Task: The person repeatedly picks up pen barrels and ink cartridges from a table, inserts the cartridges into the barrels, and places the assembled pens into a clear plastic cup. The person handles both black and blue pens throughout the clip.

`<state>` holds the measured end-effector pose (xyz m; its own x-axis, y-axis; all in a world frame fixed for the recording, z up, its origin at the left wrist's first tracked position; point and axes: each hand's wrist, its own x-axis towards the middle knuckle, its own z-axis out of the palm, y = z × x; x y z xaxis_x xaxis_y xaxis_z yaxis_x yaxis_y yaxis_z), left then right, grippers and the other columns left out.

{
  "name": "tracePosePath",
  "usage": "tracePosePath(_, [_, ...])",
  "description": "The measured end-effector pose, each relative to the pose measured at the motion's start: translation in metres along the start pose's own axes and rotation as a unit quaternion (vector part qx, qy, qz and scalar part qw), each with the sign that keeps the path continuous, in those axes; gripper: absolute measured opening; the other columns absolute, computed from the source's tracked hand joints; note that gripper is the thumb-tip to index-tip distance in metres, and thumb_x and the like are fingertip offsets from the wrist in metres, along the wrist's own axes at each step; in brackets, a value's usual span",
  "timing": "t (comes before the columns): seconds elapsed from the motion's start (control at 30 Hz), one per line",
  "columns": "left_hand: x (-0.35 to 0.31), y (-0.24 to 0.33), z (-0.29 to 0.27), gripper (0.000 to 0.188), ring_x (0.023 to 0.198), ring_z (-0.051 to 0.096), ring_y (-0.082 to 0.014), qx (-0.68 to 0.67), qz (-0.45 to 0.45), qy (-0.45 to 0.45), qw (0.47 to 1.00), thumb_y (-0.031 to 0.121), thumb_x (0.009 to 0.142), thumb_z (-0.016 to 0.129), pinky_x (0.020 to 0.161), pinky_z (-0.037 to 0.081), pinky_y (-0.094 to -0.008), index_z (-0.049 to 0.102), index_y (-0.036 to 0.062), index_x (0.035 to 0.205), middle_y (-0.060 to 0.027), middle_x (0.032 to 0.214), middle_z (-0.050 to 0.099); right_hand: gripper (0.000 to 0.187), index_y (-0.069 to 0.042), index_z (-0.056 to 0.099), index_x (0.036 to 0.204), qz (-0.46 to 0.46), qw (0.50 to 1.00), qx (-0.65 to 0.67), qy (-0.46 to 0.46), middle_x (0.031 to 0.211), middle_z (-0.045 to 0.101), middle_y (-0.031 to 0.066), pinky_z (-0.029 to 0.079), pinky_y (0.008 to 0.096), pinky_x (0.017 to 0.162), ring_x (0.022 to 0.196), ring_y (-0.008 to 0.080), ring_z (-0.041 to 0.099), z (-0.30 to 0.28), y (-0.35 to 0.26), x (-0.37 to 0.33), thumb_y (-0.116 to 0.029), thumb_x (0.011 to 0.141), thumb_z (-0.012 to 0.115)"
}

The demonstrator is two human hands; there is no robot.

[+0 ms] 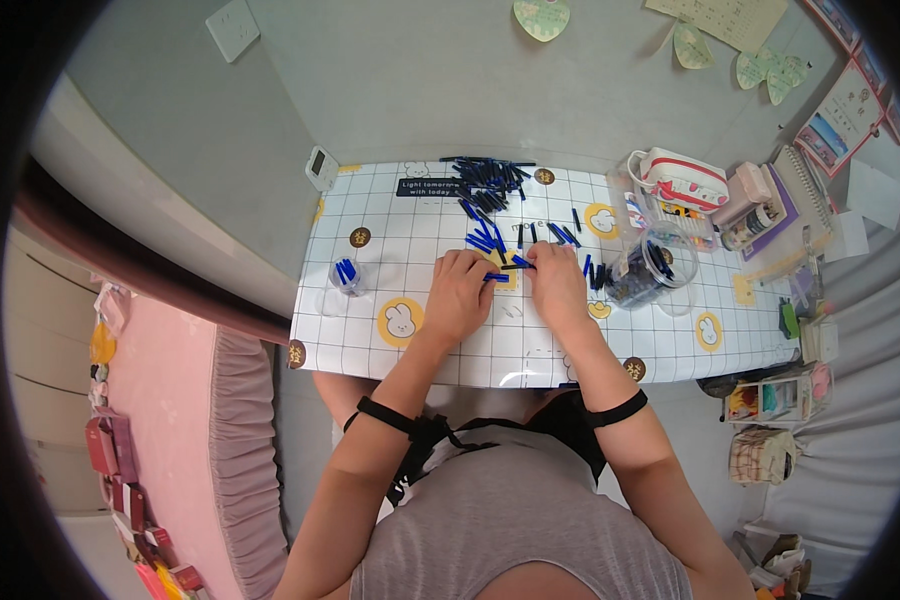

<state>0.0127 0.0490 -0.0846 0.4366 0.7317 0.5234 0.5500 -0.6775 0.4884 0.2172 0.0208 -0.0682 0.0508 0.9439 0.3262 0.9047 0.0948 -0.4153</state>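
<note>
My left hand [459, 296] is closed, its thumb and fingertips pinching a short blue ink cartridge [499, 278] just above the table. Close beside it, my right hand [558, 287] pinches another cartridge [521, 262], dark blue as far as it shows. A black cartridge [511, 267] lies between the two hands. Beyond the fingers are loose blue cartridges [483, 238], and behind those a large heap of black cartridges [492, 176]. More blue and black ones [594, 272] lie right of my right hand. The fingers partly hide what they hold.
A clear jar [638, 280] with many dark cartridges stands at the right. On the left is a small clear cup [348, 276] with several blue ones. A white-and-red pouch [682, 180] and stationery line the back right of the gridded table [355, 335].
</note>
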Motion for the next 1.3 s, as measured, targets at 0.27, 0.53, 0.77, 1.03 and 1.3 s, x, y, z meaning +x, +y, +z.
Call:
tracePosePath(0.27, [-0.001,0.002,-0.003,0.023,0.113,0.063,-0.0326,-0.028,-0.001,-0.011,1.0,0.005,0.09,0.082,0.104,0.047,-0.0467,0.076,0.0093,0.111,-0.007,0.111,0.071,0.014,-0.003,0.076,0.111,0.023,0.999,0.017,0.039,0.107,0.074,0.0175,0.057,0.0505,0.091,0.104,0.0395,0.071,-0.014,0.008,0.008,-0.003,0.097,0.078])
tracePosePath(0.53, [0.0,-0.001,-0.006,0.022,0.112,0.064,-0.0297,-0.044,0.008,-0.04,0.998,0.008,0.089,0.085,0.102,0.048,-0.0443,0.082,0.0121,0.11,-0.005,0.111,0.074,0.011,0.001,0.076,0.108,0.014,0.981,0.181,-0.071,0.103,0.074,0.02,0.058,0.0496,0.087,0.1,0.0426,0.073,-0.038,0.007,-0.019,-0.001,0.097,0.077])
tracePosePath(0.77, [-0.002,0.003,-0.008,0.021,0.111,0.065,-0.0304,-0.065,0.041,-0.057,0.995,0.007,0.091,0.084,0.103,0.048,-0.0442,0.083,0.0112,0.112,-0.006,0.109,0.074,0.013,0.0,0.075,0.109,0.004,0.99,0.139,-0.023,0.105,0.076,0.0182,0.059,0.0461,0.086,0.095,0.0393,0.074,-0.024,0.013,-0.037,0.001,0.097,0.077])
tracePosePath(1.03, [0.001,0.009,-0.008,0.016,0.106,0.068,-0.0325,-0.037,0.01,-0.075,0.996,0.01,0.092,0.085,0.096,0.05,-0.0457,0.081,0.0095,0.107,-0.0079,0.107,0.076,0.015,-0.002,0.072,0.114,-0.027,0.968,0.228,0.104,0.109,0.073,0.0167,0.058,0.0449,0.086,0.095,0.0393,0.071,-0.037,0.016,-0.04,0.001,0.1,0.075])
tracePosePath(1.3, [0.009,0.017,-0.009,0.013,0.096,0.072,-0.0349,-0.026,-0.014,-0.077,0.997,0.005,0.089,0.087,0.089,0.058,-0.0459,0.083,0.0019,0.1,-0.0146,0.098,0.079,0.012,-0.001,0.074,0.107,0.068,0.961,0.216,-0.16,0.101,0.075,0.0183,0.057,0.0439,0.085,0.095,0.0398,0.072,-0.087,0.028,-0.08,0.0,0.096,0.078])
